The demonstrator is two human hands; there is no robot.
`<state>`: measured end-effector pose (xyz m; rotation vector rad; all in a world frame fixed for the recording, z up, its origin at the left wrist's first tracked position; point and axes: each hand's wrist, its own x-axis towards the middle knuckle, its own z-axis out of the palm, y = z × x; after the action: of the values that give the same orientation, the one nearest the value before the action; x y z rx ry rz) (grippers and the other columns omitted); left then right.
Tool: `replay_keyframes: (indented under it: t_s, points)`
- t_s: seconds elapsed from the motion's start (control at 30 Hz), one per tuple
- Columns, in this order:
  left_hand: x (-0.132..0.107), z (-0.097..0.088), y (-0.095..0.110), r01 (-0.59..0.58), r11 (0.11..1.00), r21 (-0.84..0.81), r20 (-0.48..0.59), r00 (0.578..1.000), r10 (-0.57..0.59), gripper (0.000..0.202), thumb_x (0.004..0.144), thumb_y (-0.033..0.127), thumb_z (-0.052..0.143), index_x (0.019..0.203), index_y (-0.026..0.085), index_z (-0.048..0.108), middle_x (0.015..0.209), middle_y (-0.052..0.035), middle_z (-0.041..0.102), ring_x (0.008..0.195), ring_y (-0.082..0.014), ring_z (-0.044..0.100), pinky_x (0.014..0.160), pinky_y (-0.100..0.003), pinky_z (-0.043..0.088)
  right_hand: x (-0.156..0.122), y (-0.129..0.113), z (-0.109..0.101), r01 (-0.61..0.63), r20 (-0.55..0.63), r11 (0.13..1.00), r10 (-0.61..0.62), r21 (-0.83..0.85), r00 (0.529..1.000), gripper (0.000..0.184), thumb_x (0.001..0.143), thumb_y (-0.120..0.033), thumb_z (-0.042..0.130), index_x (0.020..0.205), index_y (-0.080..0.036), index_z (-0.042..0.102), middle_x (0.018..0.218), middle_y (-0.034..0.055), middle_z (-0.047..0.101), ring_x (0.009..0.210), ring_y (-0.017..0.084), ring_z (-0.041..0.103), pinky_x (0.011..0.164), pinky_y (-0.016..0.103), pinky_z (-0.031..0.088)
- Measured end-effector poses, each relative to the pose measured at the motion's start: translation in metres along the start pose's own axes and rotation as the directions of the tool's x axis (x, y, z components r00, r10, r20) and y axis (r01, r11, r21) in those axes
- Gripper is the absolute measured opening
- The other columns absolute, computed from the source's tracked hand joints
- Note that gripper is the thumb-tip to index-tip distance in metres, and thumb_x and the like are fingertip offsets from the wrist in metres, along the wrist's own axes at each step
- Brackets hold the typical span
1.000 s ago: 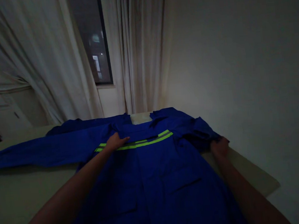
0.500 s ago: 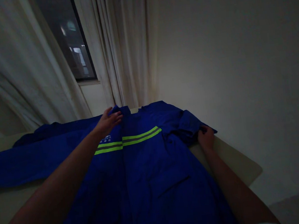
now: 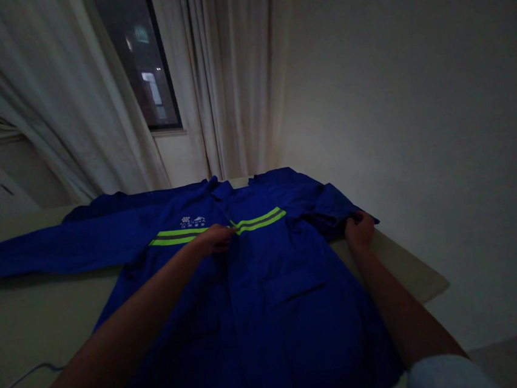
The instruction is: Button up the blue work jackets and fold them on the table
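A blue work jacket [image 3: 265, 266] with yellow-green reflective stripes lies spread over the table [image 3: 81, 302], its collar at the far side. White lettering marks the chest left of the front opening. My left hand [image 3: 217, 239] is closed on the jacket's front edge, right at the stripe. At the right, my right hand [image 3: 360, 230] pinches the end of the bunched sleeve [image 3: 333, 205] near the table's edge. The other sleeve [image 3: 62, 243] stretches flat to the left. Fingertips of both hands are partly hidden by cloth and knuckles.
Pale curtains [image 3: 239, 86] hang behind the table beside a dark window [image 3: 140, 65]. A plain wall [image 3: 415, 112] rises at the right, close to the table corner. A thin cable [image 3: 24, 380] lies on the table at lower left.
My left hand has come down from the collar to the stripe on the front edge, and its fingers have closed. My right hand keeps its hold on the sleeve. The view has shifted left.
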<state>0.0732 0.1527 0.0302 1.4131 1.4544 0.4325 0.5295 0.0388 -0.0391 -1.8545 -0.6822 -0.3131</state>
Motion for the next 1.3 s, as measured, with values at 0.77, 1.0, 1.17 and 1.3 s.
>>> replay_keyframes:
  t_s: [0.77,1.0,1.17,1.3]
  points:
    - [-0.143,0.030,-0.112,-0.338,0.594,0.730,-0.036,0.849,0.528,0.060,0.100,0.057,0.046,0.158,0.044,0.041,0.171,-0.0069,0.032,0.156,-0.0506,0.018,0.111,-0.087,0.005,-0.312,-0.182,-0.143,0.657,0.741,0.610,-0.662,0.443,0.115,0.061,0.091,-0.060,0.068,0.141,-0.026,0.060,0.139,0.0185,0.058,0.123,0.039,0.052,0.101,0.056,0.045]
    - [-0.081,0.015,-0.084,-0.312,0.605,0.733,-0.006,0.886,0.464,0.062,0.101,0.062,0.037,0.160,0.044,0.037,0.173,-0.0064,0.026,0.156,-0.0503,0.016,0.109,-0.088,0.003,-0.274,-0.195,-0.066,0.676,0.734,0.597,-0.668,0.432,0.120,0.047,0.094,-0.049,0.068,0.132,-0.022,0.067,0.136,0.0167,0.060,0.122,0.034,0.053,0.105,0.051,0.043]
    - [-0.070,0.013,-0.072,-0.351,0.580,0.735,-0.134,0.764,0.631,0.049,0.104,0.045,0.038,0.146,0.029,0.059,0.157,-0.0133,0.052,0.146,-0.0382,0.043,0.120,-0.066,0.023,-0.253,-0.200,-0.026,0.554,0.701,0.659,-0.690,0.509,0.177,0.044,0.088,-0.023,0.068,0.131,-0.018,0.065,0.121,0.0121,0.070,0.110,0.026,0.062,0.100,0.041,0.047]
    - [-0.091,0.017,-0.068,-0.388,0.640,0.663,-0.279,0.665,0.693,0.038,0.102,0.026,0.038,0.127,0.018,0.066,0.122,-0.0154,0.071,0.115,-0.0295,0.064,0.102,-0.044,0.046,-0.246,-0.188,-0.022,0.297,0.712,0.798,-0.602,0.524,0.362,0.029,0.083,-0.022,0.070,0.112,-0.023,0.069,0.086,0.0009,0.070,0.080,0.019,0.063,0.081,0.033,0.049]
